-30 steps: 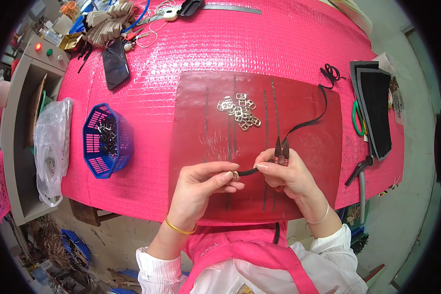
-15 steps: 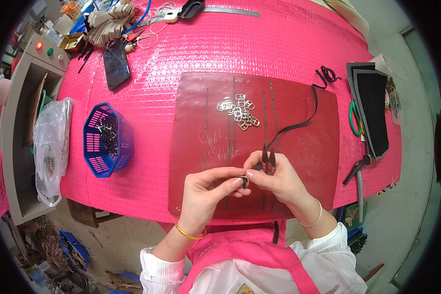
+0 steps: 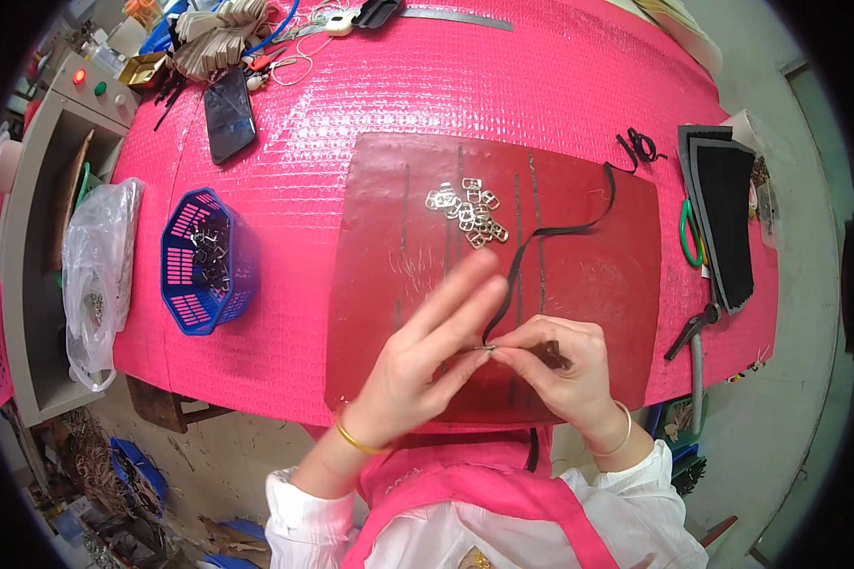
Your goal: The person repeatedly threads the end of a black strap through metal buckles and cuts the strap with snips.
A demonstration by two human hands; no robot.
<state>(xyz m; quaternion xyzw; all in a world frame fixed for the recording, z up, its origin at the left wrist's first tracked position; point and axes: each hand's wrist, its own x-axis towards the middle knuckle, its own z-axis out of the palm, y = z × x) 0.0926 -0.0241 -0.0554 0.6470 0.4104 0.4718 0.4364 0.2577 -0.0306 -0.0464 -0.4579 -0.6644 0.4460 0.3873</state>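
Note:
My right hand [image 3: 555, 365] is closed, its thumb and forefinger pinching a small metal buckle [image 3: 484, 348] where the black strap [image 3: 514, 275] ends. Tucked in the same palm are dark snips [image 3: 552, 357], mostly covered by the fingers. My left hand [image 3: 417, 356] is open beside it. Its blurred fingers stretch away over the mat, and its thumb tip touches or nearly touches the buckle. From my hands the strap runs up and right to a loose coil. Beyond my fingers lies a pile of silver buckles [image 3: 473, 213] on the dark red mat [image 3: 598, 322].
Left of the mat stands a blue basket [image 3: 247, 275] of small dark metal parts. Farther off lie a phone [image 3: 230, 119] and a metal ruler [image 3: 455, 17]. At right are dark fabric pieces [image 3: 721, 218], green-handled scissors [image 3: 687, 232] and a hammer [image 3: 697, 327]. A plastic bag [image 3: 100, 284] hangs left.
My left fingers have opened from a pinch and swung up and away. My right hand has turned, bringing the buckle and strap end nearer me; the snips' points no longer show.

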